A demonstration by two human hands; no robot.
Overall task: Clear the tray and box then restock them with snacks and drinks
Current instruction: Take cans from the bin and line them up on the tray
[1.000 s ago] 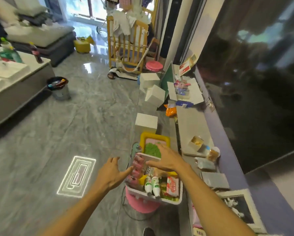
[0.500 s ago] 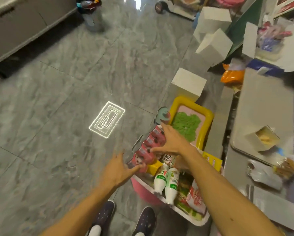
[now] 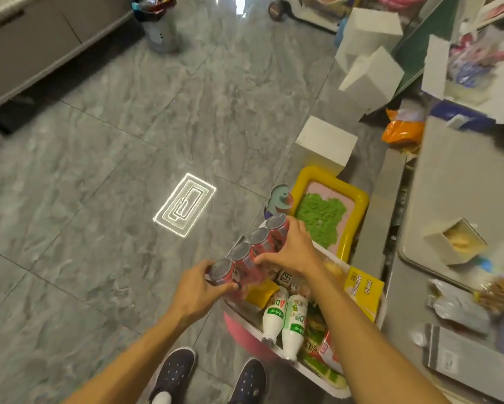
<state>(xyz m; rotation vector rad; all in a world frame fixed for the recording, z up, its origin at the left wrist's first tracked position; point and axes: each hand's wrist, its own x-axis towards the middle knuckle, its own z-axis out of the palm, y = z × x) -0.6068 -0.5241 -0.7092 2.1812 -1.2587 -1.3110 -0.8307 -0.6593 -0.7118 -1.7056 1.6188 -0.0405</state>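
A row of red drink cans (image 3: 249, 253) with silver tops lies along the left side of a white box (image 3: 312, 371) that rests on a pink stool. My left hand (image 3: 198, 290) grips the near end of the row and my right hand (image 3: 291, 252) grips its far end. Inside the box lie two white milk bottles (image 3: 285, 319), a yellow packet (image 3: 363, 290) and other snack packs. Just beyond the box sits a yellow-rimmed tray (image 3: 358, 196) with a green patch in it.
White cartons (image 3: 325, 144) stand on the grey tiled floor past the tray. A low ledge on the right holds a small open carton (image 3: 455, 240), wrappers and an orange bag (image 3: 402, 132). A bin (image 3: 157, 24) stands far left. My feet (image 3: 210, 377) are below.
The view tipped down towards the floor and box. My left hand moved in from open air onto the near end of the can row; my right hand settled on its far end.
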